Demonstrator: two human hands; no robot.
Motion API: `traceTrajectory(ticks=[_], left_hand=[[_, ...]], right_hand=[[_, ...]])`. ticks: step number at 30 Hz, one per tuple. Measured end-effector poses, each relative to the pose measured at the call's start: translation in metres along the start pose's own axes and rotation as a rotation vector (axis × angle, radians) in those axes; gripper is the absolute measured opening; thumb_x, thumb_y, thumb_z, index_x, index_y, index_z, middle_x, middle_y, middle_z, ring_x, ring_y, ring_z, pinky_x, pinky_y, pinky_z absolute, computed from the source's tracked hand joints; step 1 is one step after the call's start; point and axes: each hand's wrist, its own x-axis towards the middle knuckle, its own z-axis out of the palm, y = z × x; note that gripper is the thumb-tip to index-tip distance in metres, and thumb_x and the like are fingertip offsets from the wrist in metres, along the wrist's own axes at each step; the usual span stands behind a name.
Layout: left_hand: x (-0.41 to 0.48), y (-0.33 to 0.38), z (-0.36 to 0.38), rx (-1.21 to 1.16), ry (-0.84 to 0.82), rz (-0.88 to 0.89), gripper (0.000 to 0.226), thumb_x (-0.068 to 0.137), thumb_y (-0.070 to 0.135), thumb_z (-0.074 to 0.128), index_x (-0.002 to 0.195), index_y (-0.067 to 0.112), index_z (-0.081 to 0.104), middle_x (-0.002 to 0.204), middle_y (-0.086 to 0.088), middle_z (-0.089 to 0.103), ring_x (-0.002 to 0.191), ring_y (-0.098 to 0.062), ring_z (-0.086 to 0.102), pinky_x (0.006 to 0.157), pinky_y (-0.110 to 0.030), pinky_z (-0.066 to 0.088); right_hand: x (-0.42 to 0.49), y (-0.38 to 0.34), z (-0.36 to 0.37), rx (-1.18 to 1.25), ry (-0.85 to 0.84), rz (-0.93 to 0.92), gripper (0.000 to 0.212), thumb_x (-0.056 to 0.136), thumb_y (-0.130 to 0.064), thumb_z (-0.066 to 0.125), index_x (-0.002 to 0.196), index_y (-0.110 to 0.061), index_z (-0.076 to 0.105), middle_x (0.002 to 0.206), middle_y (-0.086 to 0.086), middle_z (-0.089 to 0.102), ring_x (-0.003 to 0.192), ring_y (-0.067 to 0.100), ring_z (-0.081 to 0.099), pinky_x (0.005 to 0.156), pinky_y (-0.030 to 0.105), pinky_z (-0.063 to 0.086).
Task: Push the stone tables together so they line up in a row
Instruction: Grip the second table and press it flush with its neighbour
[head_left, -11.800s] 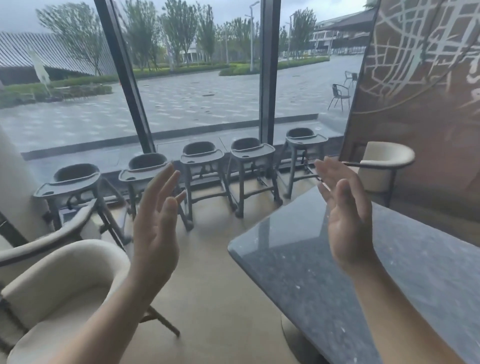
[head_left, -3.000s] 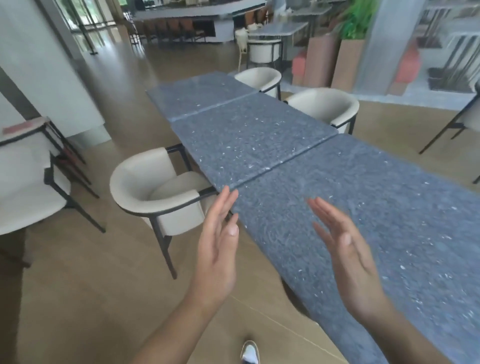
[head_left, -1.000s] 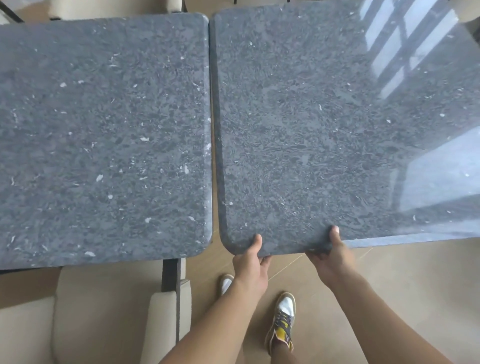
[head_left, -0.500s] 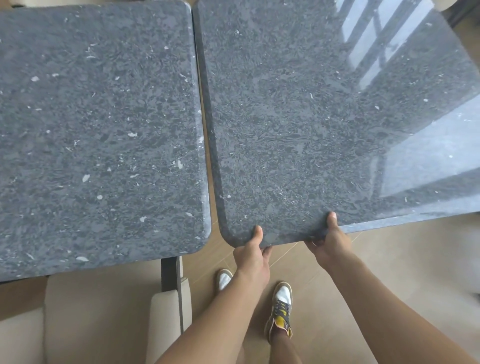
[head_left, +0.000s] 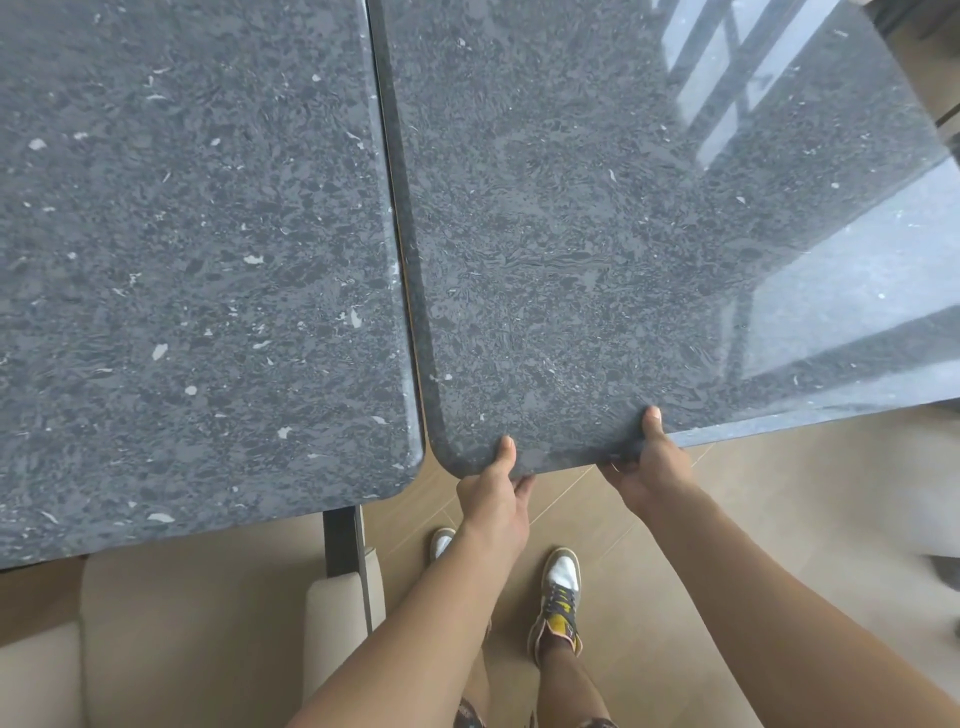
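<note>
Both your left hand (head_left: 493, 499) and right hand (head_left: 649, 462) gripped the near edge of the right stone table (head_left: 623, 234), close beside the left stone table (head_left: 197, 260).

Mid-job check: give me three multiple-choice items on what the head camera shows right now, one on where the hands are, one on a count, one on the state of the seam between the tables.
1. Where do both hands grip?
A. the near edge of the right table
B. the far edge of the left table
C. the chair back

2. How many stone tabletops are in view?
A. one
B. two
C. four

3. The seam between the tables is:
A. shut flush along its whole length
B. a thin gap that widens toward the near corners
C. covered by a cloth

Answers:
1 A: the left hand and the right hand clamp the near edge of the right table, thumbs on top.
2 B: the left table and the right one.
3 B: floor shows through the gap at the rounded corners.
</note>
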Motion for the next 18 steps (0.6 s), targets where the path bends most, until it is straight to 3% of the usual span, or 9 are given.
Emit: traceTrajectory(ticks=[4,10,15,18], left_hand=[[0.000,0.005,-0.003,0.012,0.002,-0.007,0.045,0.092,0.010,0.071,0.132,0.001,0.051,0.136,-0.019,0.062,0.127,-0.034,0.061,0.107,-0.049,0.050],[-0.002,0.005,-0.004,0.009,-0.008,-0.011,0.045,0.092,0.011,0.071,0.132,0.002,0.052,0.135,-0.018,0.063,0.127,-0.032,0.061,0.108,-0.048,0.050],[-0.001,0.005,-0.004,0.022,-0.004,-0.006,0.040,0.093,0.012,0.071,0.128,0.005,0.054,0.133,-0.017,0.065,0.125,-0.032,0.063,0.108,-0.048,0.050],[-0.003,0.006,-0.004,0.048,-0.001,-0.005,0.038,0.093,0.014,0.071,0.127,0.007,0.056,0.131,-0.014,0.067,0.123,-0.030,0.065,0.107,-0.046,0.051]], right_hand=[[-0.004,0.003,0.004,0.002,-0.003,-0.007,0.056,0.104,-0.043,0.067,0.147,-0.012,0.050,0.143,0.013,0.065,0.102,0.028,0.070,0.084,0.050,0.058],[-0.005,0.002,0.003,0.004,-0.012,-0.011,0.057,0.105,-0.041,0.065,0.148,-0.009,0.048,0.146,0.015,0.064,0.123,0.038,0.068,0.095,0.055,0.058],[-0.008,0.000,0.000,-0.048,-0.042,0.006,0.056,0.108,-0.040,0.061,0.149,-0.005,0.046,0.144,0.018,0.062,0.121,0.041,0.069,0.088,0.054,0.060],[-0.011,-0.005,-0.008,-0.181,-0.086,0.023,0.047,0.110,-0.041,0.057,0.141,-0.007,0.048,0.130,0.019,0.067,0.104,0.040,0.073,0.070,0.048,0.063]])
